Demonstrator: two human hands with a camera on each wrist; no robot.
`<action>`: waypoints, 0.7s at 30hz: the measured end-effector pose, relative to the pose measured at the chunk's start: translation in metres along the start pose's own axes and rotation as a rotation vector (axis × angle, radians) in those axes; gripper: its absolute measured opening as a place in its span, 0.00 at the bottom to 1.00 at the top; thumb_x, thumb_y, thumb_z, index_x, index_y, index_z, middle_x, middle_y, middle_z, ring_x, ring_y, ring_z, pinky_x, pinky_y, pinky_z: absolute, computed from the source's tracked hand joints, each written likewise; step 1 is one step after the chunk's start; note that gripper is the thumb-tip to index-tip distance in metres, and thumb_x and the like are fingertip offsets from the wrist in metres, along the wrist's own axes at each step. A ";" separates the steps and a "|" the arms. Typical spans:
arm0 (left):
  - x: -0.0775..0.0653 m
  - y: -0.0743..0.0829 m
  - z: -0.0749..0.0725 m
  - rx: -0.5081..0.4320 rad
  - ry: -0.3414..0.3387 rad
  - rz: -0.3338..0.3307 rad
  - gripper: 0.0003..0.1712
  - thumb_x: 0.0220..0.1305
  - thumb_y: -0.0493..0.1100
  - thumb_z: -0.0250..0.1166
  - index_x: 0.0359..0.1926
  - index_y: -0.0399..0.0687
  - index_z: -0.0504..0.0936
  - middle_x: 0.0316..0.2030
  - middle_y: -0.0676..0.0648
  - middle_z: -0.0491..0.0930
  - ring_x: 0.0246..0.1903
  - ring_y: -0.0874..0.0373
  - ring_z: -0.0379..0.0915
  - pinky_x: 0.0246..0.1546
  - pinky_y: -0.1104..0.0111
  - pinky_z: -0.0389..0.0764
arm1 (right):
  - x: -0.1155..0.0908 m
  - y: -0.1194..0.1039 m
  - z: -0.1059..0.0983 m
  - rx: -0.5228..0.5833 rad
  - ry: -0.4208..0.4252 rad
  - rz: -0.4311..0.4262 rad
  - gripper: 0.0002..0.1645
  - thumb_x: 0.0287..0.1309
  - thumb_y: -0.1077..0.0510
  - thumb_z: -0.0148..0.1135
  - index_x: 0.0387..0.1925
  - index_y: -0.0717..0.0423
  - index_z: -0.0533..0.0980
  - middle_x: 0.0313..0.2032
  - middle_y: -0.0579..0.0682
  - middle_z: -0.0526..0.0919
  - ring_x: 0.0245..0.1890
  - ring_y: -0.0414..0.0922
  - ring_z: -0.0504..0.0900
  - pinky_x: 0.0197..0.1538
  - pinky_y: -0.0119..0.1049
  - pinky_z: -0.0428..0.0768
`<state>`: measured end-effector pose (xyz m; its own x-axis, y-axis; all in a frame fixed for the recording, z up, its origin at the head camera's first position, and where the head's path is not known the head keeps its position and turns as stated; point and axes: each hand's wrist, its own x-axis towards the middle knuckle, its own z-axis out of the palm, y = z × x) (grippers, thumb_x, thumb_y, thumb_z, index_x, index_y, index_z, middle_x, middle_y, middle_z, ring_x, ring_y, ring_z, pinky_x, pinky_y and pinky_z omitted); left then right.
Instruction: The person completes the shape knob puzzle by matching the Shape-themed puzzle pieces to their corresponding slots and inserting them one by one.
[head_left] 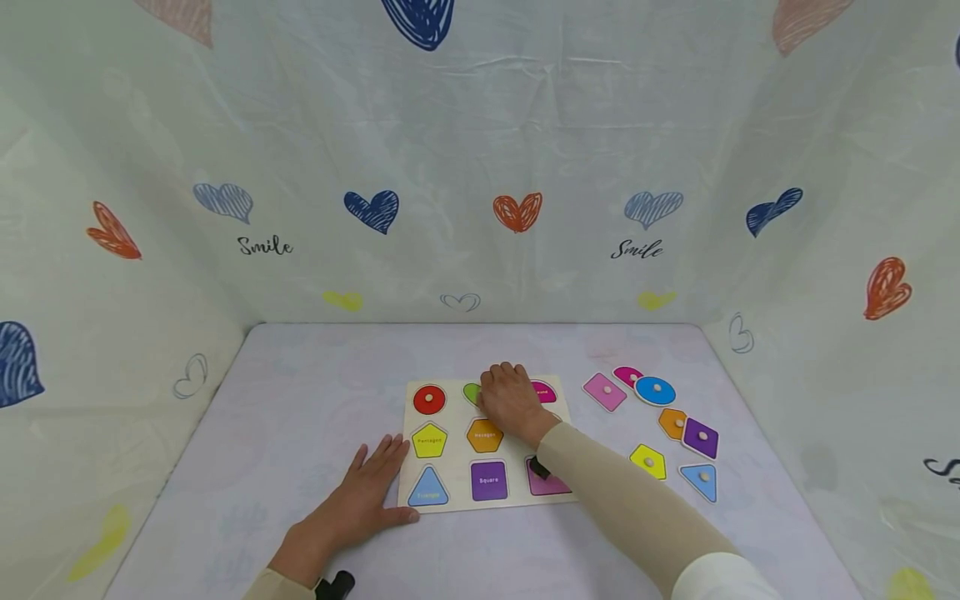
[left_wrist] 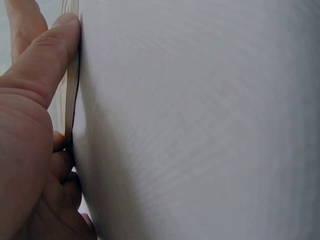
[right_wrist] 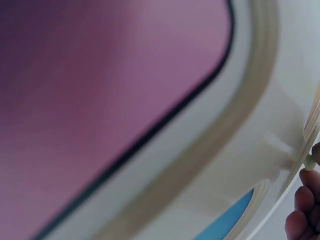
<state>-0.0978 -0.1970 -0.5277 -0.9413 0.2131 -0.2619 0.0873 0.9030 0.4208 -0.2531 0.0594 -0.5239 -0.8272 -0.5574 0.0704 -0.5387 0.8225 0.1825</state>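
A pale puzzle board (head_left: 457, 512) with coloured shape spaces lies on the table. My left hand (head_left: 367, 483) rests at its left edge, fingers extended; the thumb touches the board's side (left_wrist: 72, 100) in the left wrist view. Over the board's top middle, my right hand (head_left: 513, 400) pinches a small pale knob (right_wrist: 309, 163), seen at the right wrist view's edge. A green rounded shape (head_left: 470, 392) shows beside those fingers, mostly covered by the hand. The red circle piece (head_left: 429, 399) with its knob sits in the top left space.
Right of the board lie loose knobbed pieces: a pink rectangle (head_left: 604, 392), a magenta piece (head_left: 626, 375), a blue oval (head_left: 655, 391), an orange hexagon (head_left: 671, 423), a purple square (head_left: 700, 438), a yellow pentagon (head_left: 648, 461) and a blue triangle (head_left: 702, 481).
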 end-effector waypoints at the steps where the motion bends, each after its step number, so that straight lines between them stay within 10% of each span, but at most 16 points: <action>1: 0.000 0.000 0.000 0.000 0.000 0.000 0.67 0.51 0.64 0.81 0.84 0.50 0.56 0.84 0.47 0.54 0.85 0.47 0.40 0.84 0.44 0.36 | 0.000 0.000 0.000 0.000 0.000 -0.001 0.19 0.76 0.45 0.58 0.49 0.57 0.79 0.39 0.50 0.79 0.43 0.49 0.75 0.53 0.43 0.79; 21: -0.001 0.003 -0.001 0.010 0.003 -0.008 0.67 0.51 0.63 0.81 0.84 0.50 0.56 0.84 0.47 0.54 0.85 0.46 0.40 0.83 0.44 0.36 | -0.001 0.003 -0.007 0.014 -0.020 0.014 0.19 0.76 0.45 0.57 0.50 0.57 0.78 0.43 0.51 0.80 0.48 0.50 0.76 0.57 0.44 0.78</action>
<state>-0.0973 -0.1945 -0.5253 -0.9429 0.2044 -0.2629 0.0828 0.9085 0.4096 -0.2528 0.0613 -0.5163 -0.8379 -0.5432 0.0532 -0.5288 0.8320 0.1676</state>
